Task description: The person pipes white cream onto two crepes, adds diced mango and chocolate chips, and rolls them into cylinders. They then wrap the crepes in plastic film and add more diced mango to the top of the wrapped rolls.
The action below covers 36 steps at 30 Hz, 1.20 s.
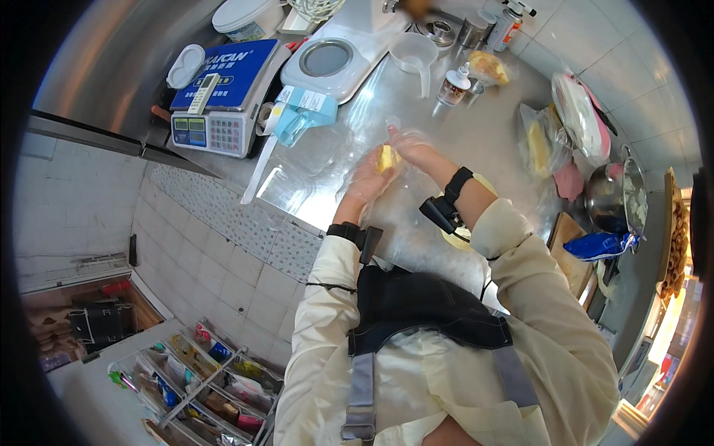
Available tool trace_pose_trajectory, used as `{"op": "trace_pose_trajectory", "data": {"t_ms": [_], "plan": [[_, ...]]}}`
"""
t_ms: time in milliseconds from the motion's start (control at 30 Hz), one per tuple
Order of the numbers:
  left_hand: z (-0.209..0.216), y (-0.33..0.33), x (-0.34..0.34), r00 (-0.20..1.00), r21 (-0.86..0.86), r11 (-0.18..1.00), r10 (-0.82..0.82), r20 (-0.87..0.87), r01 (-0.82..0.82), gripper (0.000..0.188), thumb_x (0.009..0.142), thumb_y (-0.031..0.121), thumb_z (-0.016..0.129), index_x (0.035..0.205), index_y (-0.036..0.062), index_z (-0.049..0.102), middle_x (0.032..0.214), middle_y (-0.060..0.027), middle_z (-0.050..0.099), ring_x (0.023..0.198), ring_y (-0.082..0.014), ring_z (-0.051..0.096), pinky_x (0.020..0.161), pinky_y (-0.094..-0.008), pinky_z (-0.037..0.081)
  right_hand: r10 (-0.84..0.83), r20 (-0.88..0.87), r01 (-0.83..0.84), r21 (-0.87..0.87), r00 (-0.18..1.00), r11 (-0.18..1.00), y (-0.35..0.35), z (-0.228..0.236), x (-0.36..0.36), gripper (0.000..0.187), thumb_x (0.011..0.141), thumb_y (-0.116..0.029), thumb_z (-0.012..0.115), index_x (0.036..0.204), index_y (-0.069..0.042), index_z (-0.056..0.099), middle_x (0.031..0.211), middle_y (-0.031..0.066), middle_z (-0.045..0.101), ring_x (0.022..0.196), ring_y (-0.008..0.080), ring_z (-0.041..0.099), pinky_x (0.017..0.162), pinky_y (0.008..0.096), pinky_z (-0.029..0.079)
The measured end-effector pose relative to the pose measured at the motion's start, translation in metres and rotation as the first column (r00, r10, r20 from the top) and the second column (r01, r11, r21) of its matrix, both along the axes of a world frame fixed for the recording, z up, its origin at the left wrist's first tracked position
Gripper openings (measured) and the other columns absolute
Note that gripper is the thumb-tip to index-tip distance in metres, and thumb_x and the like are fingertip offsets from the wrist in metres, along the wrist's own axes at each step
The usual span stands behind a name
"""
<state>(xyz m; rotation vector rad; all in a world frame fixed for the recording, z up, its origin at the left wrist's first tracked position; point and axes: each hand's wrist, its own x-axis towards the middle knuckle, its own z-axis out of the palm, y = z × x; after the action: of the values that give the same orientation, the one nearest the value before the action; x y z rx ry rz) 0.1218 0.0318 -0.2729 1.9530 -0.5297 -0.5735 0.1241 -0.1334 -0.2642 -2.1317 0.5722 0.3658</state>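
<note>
Over the steel worktop, my left hand (370,181), in a thin clear plastic glove, is closed around a small yellow block-like piece (386,157). Its exact kind is too small to tell. Close beside it, on the far right side of the piece, is my right hand (410,144), also in loose clear plastic. Its fingers are drawn together, and whatever they grip is hidden. Dark straps with black devices circle both wrists. Below my right forearm, a pale yellow round thing (455,239) shows partly on the worktop.
A blue-topped scale (227,74) and a white machine with a round plate (326,59) stand at the far left. A white strainer-like cup (413,53) and a dropper-topped bottle (453,85) sit at the back. Bagged food (539,145) and a steel pot (606,197) line the right.
</note>
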Motion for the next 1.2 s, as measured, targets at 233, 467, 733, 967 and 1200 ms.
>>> {"op": "trace_pose_trajectory", "data": {"t_ms": [233,467,733,967,1200], "plan": [[-0.015,-0.008,0.017,0.993,0.165,0.985,-0.061,0.103,0.043,0.065,0.077,0.024,0.066,0.134,0.0018,0.044,0.132,-0.0220,0.048,0.120,-0.0331,0.049,0.101,-0.0371,0.039,-0.538,0.186,0.443,0.385,0.822,0.810,-0.002,-0.027,-0.031,0.051,0.096,-0.042,0.038,0.111,0.001,0.060,0.118,0.0181,0.059,0.107,0.0305,0.056,0.091,0.0398,0.042],[-0.009,0.015,0.037,0.981,0.161,0.986,-0.005,-0.193,0.036,0.054,0.084,0.019,0.061,0.131,-0.0018,0.046,0.122,-0.0187,0.057,0.106,-0.0279,0.058,0.091,-0.0343,0.045,-0.819,-0.078,0.544,0.782,0.569,0.304,0.069,-0.001,-0.087,0.015,0.088,-0.012,0.053,0.092,-0.003,0.064,0.089,0.0056,0.059,0.080,0.0175,0.054,0.067,0.0355,0.043],[-0.012,0.026,0.045,0.647,-0.212,0.958,-0.038,-0.761,-0.194,0.036,0.090,0.013,0.053,0.124,-0.0017,0.051,0.112,-0.0124,0.061,0.098,-0.0214,0.061,0.082,-0.0314,0.050,-0.806,-0.167,0.615,0.738,0.567,0.279,0.085,-0.016,-0.055,0.024,0.090,-0.020,0.058,0.103,0.000,0.062,0.098,0.0080,0.060,0.086,0.0190,0.057,0.073,0.0342,0.048],[-0.020,0.041,0.043,0.505,-0.378,0.849,-0.159,-0.849,-0.368,0.028,0.088,0.018,0.057,0.110,0.0015,0.057,0.100,-0.0089,0.062,0.090,-0.0197,0.060,0.081,-0.0340,0.051,-0.753,-0.023,0.691,0.419,0.657,0.590,0.106,0.019,-0.045,0.043,0.088,-0.031,0.061,0.117,0.000,0.055,0.107,0.0115,0.062,0.095,0.0206,0.060,0.081,0.0341,0.048],[0.012,0.073,0.055,0.393,-0.373,0.882,-0.245,-0.886,-0.290,0.033,0.088,0.022,0.059,0.114,0.0018,0.057,0.109,-0.0098,0.060,0.097,-0.0204,0.059,0.086,-0.0374,0.050,-0.812,-0.025,0.543,0.755,0.584,0.367,0.135,0.031,-0.067,0.046,0.089,-0.031,0.062,0.123,-0.002,0.050,0.107,0.0100,0.061,0.096,0.0204,0.060,0.081,0.0346,0.050]]}}
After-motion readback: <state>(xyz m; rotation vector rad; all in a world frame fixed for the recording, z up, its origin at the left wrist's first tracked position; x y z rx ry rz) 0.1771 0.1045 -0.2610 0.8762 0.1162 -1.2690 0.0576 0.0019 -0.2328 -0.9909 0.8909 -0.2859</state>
